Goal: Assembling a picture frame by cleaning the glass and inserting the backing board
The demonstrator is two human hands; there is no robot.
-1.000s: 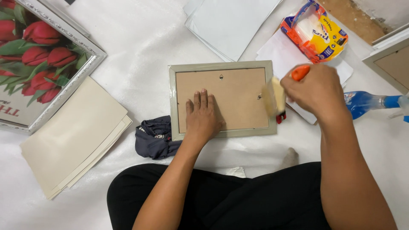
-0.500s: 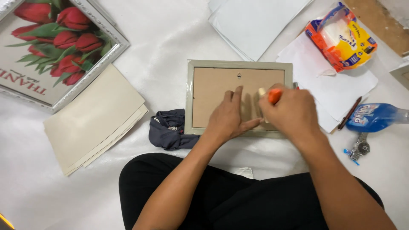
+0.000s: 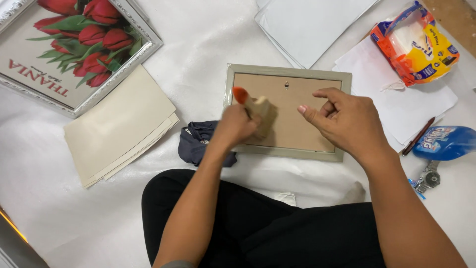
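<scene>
Nearest us, our left hand (image 3: 237, 126) is clenched around a tan block with an orange tip (image 3: 258, 113), tip pointing far-left, over the face-down picture frame (image 3: 289, 113), whose long axis runs left to right. Our right hand (image 3: 347, 121) hovers above it, loosely curled, grasping nothing.

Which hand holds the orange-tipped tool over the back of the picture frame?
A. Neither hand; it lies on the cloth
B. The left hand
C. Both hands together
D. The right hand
B. The left hand grips the orange-tipped tool above the brown backing of the picture frame, while the right hand hovers beside it with fingers loosely curled and nothing visibly in them.
</scene>
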